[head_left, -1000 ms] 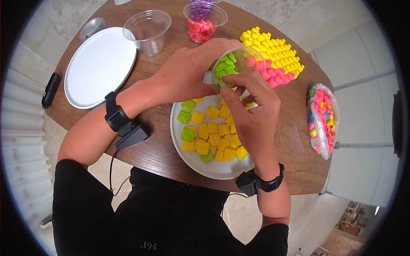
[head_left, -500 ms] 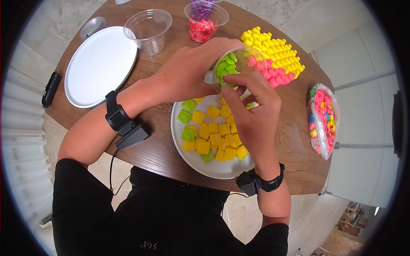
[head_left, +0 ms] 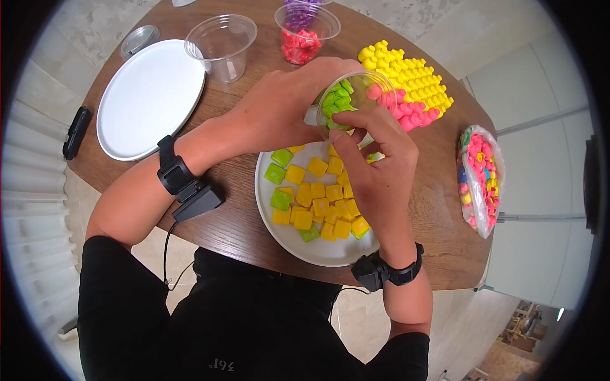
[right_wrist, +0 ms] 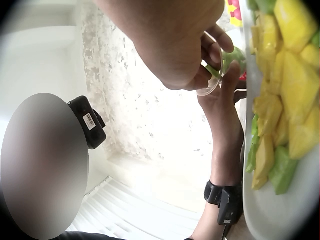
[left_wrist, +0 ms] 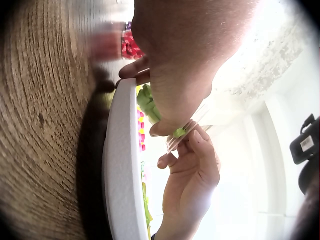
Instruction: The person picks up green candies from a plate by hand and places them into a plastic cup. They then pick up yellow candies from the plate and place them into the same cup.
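Note:
My left hand [head_left: 279, 101] grips a clear plastic cup [head_left: 352, 89] from its far side and tips its mouth toward me. Small green pieces [head_left: 337, 98] fill the cup's lower part. At the cup's mouth, the thumb and index finger of my right hand [head_left: 384, 159] pinch a green piece [right_wrist: 212, 70], partly hidden by the fingers. Below both hands lies a round white plate [head_left: 305, 255] with many yellow squares [head_left: 318, 206] and a few green squares [head_left: 279, 200] spread over it. In the left wrist view, my left fingers reach close to the rim of this plate [left_wrist: 120, 175].
Another white plate [head_left: 152, 95] is at the left, beside a clear cup [head_left: 222, 44] and a round lid [head_left: 138, 39]. Farther back stand cups of red pieces [head_left: 300, 47] and purple pieces [head_left: 304, 18]. Yellow and pink knobbed pieces [head_left: 406, 76] and a filled plastic bag [head_left: 481, 184] occupy the right.

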A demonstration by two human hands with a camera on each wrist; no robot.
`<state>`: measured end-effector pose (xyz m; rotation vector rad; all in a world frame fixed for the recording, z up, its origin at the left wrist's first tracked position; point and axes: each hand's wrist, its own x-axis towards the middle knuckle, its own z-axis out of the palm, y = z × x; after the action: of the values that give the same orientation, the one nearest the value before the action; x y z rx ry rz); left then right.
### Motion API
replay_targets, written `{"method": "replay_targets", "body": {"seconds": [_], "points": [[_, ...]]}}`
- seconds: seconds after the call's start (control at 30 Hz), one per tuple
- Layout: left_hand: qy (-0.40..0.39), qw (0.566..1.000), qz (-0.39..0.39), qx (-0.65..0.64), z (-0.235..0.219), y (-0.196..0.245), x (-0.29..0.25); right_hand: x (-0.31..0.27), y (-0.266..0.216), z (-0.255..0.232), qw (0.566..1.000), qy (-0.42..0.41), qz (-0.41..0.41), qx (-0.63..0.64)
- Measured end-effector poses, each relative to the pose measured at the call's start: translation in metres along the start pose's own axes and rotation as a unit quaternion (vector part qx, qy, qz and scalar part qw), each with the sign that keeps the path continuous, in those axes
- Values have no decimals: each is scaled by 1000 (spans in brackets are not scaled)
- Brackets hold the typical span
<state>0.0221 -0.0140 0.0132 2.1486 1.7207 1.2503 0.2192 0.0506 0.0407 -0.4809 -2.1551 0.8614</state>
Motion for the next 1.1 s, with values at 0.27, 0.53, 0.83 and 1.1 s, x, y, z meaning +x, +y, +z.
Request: {"method": "replay_targets", "body": {"seconds": [0.27,0.53,0.83,1.1], "points": [[0,1000,-1,4,1,0,0,0,0,0,1000,0,0,1],[6,1000,8,8,1,-1,0,0,0,0,1000,-3,0,-2],[6,1000,8,4,1,-1,1,0,0,0,1000,-1,4,4],[5,1000,-1,-2,1,1,0,0,0,0,1000,-2,0,-1]]}}
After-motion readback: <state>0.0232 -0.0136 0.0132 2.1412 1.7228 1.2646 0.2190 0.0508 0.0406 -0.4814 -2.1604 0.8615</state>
